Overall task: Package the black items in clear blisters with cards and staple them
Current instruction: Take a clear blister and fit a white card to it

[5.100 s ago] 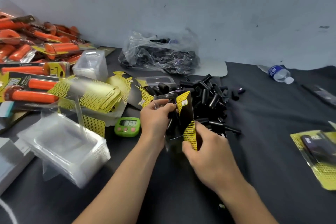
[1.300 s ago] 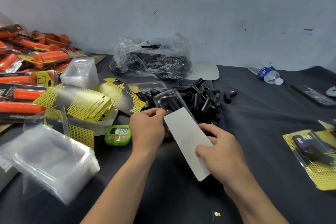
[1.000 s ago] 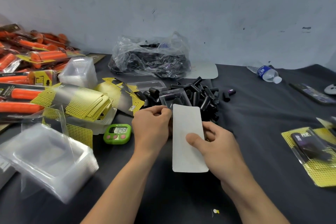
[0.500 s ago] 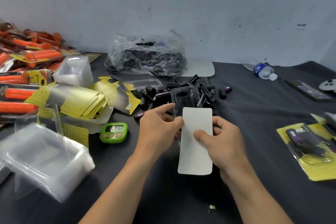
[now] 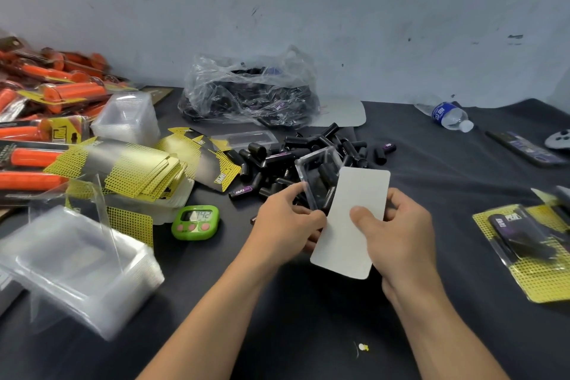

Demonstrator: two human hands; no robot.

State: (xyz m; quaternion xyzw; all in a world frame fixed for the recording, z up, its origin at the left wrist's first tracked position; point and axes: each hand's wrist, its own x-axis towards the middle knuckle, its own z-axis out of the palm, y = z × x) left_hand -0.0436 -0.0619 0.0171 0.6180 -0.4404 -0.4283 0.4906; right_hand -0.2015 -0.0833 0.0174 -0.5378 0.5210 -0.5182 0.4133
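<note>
Below grey wall, dark table, black items.

My bare left forearm and right forearm rise from the bottom edge and converge at mid-frame. My left hand, its back to the camera, curls its fingers round the near end of the clear blister, forefinger along the left rim. My right hand grips the card, white back facing up, with the thumb pressed flat on it and the fingers wrapped behind its right edge.
</note>
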